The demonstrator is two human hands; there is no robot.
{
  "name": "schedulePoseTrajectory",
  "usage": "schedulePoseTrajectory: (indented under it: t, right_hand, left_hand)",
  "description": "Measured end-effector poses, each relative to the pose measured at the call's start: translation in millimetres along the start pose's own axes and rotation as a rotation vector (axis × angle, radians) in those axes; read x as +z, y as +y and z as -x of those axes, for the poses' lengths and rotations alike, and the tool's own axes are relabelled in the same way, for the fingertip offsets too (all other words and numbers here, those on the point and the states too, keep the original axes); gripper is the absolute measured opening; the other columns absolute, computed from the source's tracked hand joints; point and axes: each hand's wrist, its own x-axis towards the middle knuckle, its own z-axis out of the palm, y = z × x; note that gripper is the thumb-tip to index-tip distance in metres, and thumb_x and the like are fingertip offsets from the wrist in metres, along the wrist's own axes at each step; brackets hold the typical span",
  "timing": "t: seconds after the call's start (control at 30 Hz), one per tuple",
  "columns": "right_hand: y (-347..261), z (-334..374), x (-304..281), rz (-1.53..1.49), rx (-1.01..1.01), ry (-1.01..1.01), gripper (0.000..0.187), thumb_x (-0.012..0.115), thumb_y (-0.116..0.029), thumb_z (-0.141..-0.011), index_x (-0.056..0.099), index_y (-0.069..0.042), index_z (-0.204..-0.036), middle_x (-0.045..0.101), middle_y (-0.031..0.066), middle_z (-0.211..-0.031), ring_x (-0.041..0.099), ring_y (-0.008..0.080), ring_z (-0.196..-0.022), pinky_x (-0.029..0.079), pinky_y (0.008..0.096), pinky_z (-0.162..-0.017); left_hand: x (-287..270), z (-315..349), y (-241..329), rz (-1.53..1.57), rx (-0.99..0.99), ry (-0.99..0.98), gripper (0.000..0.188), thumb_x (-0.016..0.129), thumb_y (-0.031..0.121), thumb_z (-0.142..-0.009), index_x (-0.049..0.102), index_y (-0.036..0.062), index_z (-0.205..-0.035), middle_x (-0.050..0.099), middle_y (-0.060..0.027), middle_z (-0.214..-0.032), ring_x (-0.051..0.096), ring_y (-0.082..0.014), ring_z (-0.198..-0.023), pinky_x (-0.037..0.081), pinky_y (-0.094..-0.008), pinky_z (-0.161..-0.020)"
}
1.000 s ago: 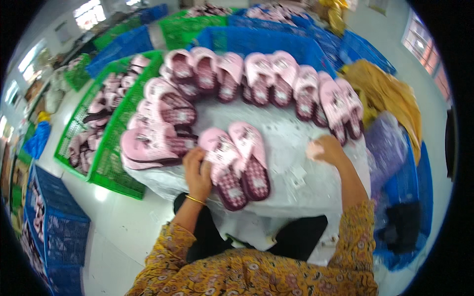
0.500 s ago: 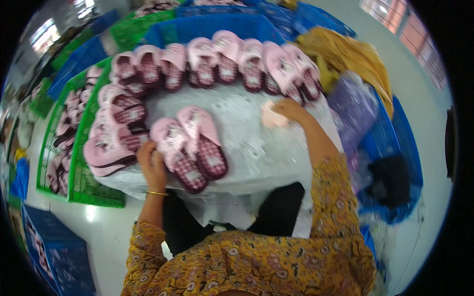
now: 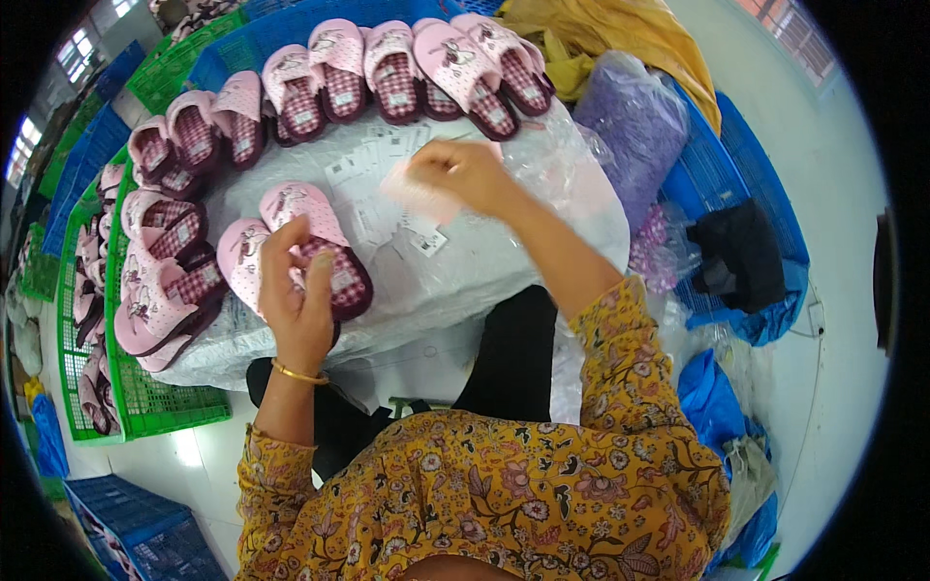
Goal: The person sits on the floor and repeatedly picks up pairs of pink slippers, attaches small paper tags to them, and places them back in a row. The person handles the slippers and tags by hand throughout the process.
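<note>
Two pink slippers with dark red checked insoles lie side by side near the table's front edge: a left one [image 3: 239,257] and a right one [image 3: 295,205]. My left hand [image 3: 294,295] is over them, thumb and fingers apart, hiding much of the left slipper. Out over the middle of the table, my right hand [image 3: 460,176] pinches a thin pale pink sheet [image 3: 418,198], blurred by motion. Beneath and beside that sheet, several small white printed labels [image 3: 363,167] lie on the plastic-covered table [image 3: 407,315].
More pink slippers [image 3: 339,73] line the table's far and left edges. A green crate [image 3: 145,402] of slippers stands at the left. To the right are a purple bundle in clear plastic [image 3: 635,131], a yellow cloth [image 3: 630,34] and a blue crate [image 3: 697,136] with a black cloth [image 3: 741,257].
My right hand has brought the pink sheet leftward, from the table's right side to its middle. My left hand has shifted from the left slipper's outer side to above the pair. The view has shifted too.
</note>
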Motion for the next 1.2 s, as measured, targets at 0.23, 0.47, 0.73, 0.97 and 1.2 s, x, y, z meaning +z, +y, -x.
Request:
schedulePoseTrajectory:
  t: [0.23,0.47,0.73,0.97,1.2]
  right_hand:
    - [-14,89,49,-0.005,-0.032,0.249,0.015,0.071,-0.016,-0.084,0.069,-0.005,-0.094,0.067,0.0093,-0.085,0.063,0.0198,-0.073,0.05,0.0304,-0.068]
    - [22,112,10,0.478,-0.092,0.351,0.019,0.071,-0.011,-0.078,0.069,-0.01,-0.097,0.065,0.0066,-0.096,0.06,0.0265,-0.09,0.05,0.0383,-0.077]
    - [39,55,39,0.606,-0.145,0.092,0.023,0.071,-0.017,-0.078,0.069,-0.011,-0.1,0.065,0.0066,-0.102,0.058,0.0277,-0.098,0.047,0.0394,-0.087]
    - [58,-23,77,0.615,-0.166,-0.067,0.038,0.073,-0.029,-0.074,0.069,-0.012,-0.109,0.066,0.0072,-0.112,0.056,0.0288,-0.105,0.046,0.0418,-0.09]
    - [72,-72,108,0.711,-0.11,-0.136,0.055,0.074,-0.036,-0.077,0.061,-0.013,-0.125,0.062,0.008,-0.123,0.051,0.0301,-0.117,0.041,0.0434,-0.099]
  left_hand:
    - [49,16,-12,0.424,-0.508,-0.269,0.011,0.059,0.014,-0.096,0.063,0.0038,-0.098,0.053,0.0063,-0.07,0.039,0.0,-0.056,0.031,-0.0161,-0.051]
    - [37,1,-11,0.337,-0.559,-0.235,0.013,0.063,0.015,-0.093,0.063,0.0018,-0.09,0.057,0.003,-0.071,0.047,-0.0026,-0.055,0.037,-0.0183,-0.049]
    - [22,37,-2,0.151,-0.588,-0.566,0.015,0.063,0.014,-0.094,0.065,-0.0005,-0.094,0.058,0.0015,-0.07,0.05,-0.0038,-0.055,0.042,-0.0211,-0.051]
    - [12,54,-2,0.142,-0.548,-0.598,0.018,0.062,0.014,-0.094,0.065,-0.0013,-0.102,0.062,-0.0012,-0.077,0.053,-0.0051,-0.059,0.045,-0.0228,-0.055]
    - [1,58,-5,0.195,-0.595,-0.554,0.017,0.063,0.013,-0.093,0.066,-0.0007,-0.103,0.064,-0.0012,-0.076,0.054,-0.0057,-0.06,0.046,-0.0226,-0.056]
